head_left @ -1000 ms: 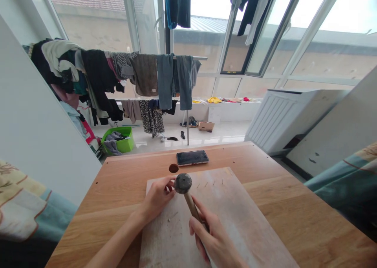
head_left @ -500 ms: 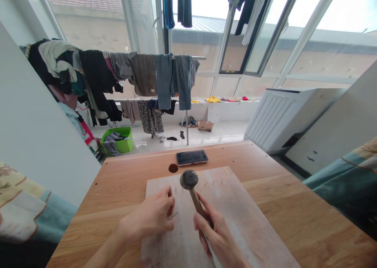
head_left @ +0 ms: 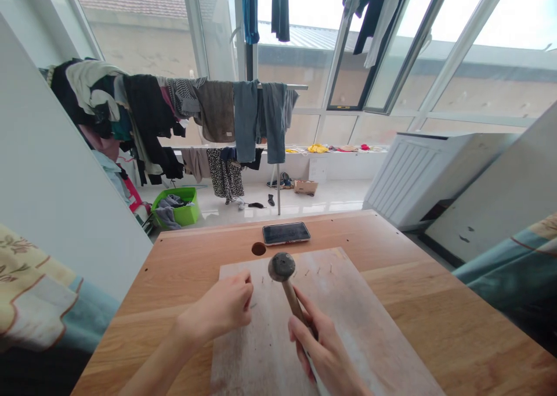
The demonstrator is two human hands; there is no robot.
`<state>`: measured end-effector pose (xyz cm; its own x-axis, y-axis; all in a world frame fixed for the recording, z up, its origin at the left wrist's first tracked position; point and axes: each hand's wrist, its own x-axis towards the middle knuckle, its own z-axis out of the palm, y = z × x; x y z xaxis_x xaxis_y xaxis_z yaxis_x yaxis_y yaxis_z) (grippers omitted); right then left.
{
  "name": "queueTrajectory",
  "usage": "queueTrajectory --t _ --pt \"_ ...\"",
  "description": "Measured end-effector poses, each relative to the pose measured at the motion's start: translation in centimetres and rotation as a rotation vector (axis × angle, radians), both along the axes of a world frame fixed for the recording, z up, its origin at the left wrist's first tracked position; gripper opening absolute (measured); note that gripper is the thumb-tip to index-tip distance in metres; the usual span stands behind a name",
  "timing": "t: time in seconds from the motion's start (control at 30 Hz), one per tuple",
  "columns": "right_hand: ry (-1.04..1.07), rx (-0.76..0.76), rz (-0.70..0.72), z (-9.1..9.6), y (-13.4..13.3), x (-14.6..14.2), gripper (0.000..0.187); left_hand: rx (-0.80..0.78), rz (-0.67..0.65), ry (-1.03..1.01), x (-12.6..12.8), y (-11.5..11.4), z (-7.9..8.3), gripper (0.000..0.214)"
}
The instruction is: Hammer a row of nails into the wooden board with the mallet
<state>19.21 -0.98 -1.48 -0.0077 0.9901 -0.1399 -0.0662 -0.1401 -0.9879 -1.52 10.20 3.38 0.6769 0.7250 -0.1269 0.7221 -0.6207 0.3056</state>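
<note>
Hammer (head_left: 282,268): head up, in front of the nails (head_left: 331,269) in this view, shaft running back down to the right hand (head_left: 313,338). Can't tell the gap between head and board (head_left: 352,326). Right hand gripped around the shaft, same hold as a second ago; head has shifted slightly right.

Change: left hand (head_left: 230,303) has come off the left end of the nails, back toward the person. Leftmost visible nail now stands with no fingers on it. My read: holding that one is finished, and the left hand is busy with a loose nail.

Left hand is curled, knuckles up, over the board's left edge area. Thin sliver (head_left: 253,305) just beside its fingers, maybe a nail; can't tell if it's pinched.

Relative to hands: nails are in a row near the board's far edge, beyond both hands. Hammer head sits between the left hand and the right part of the row. Part of the row may be hidden behind it.

Outward: board flat on counter (head_left: 413,291), phone (head_left: 286,233) and round hole (head_left: 258,248) just past it.
</note>
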Motion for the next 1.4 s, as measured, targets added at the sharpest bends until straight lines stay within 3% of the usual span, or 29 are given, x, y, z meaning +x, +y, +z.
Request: queueTrajectory --t 0.2,0.5,1.03,1.2,1.4 --pt "0.017 0.004 -0.002 -0.2 -0.2 -0.1 0.068 -0.056 0.162 -0.073 -1.5 1.5 0.9 0.014" --pt "0.007 0.006 0.0 -0.1 0.0 -0.1 0.066 -0.029 0.045 -0.192 -1.1 1.6 0.4 0.022" --pt "-0.008 -0.002 -0.02 -0.1 -0.1 -0.1 0.066 0.145 -0.027 -0.055 -0.9 1.6 -0.1 0.028" --pt "0.004 -0.009 -0.02 0.0 -0.1 -0.2 0.068 0.034 -0.026 -0.355 -0.6 2.1 -1.6 0.023" --pt "0.028 -0.01 -0.006 0.4 -0.1 -0.2 0.069 -0.182 0.154 -0.668 -1.3 3.1 -4.7 0.017"
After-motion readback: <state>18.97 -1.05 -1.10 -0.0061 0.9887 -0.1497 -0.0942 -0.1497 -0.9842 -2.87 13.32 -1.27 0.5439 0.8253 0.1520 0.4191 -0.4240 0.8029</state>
